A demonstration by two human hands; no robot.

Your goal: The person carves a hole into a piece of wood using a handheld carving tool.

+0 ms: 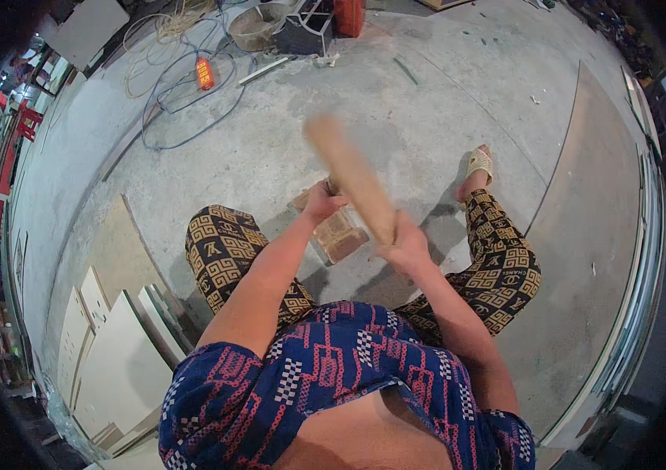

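Swinging wooden stick (352, 176), motion-blurred, tip toward 11 o'clock; right hand (405, 247) wraps its lower end. Left hand (322, 200) closed on small item atop wooden block (338, 232) on concrete floor (286, 149), between knees. Judgement: brace block firmly, keep fingers clear of strike, short controlled blows.

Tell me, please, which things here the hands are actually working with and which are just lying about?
In use:
- left hand, on the wooden block
- right hand, gripping the blurred wooden stick

Lying about:
- orange power strip with blue cable
- pale board offcuts
- coiled rope
- bucket
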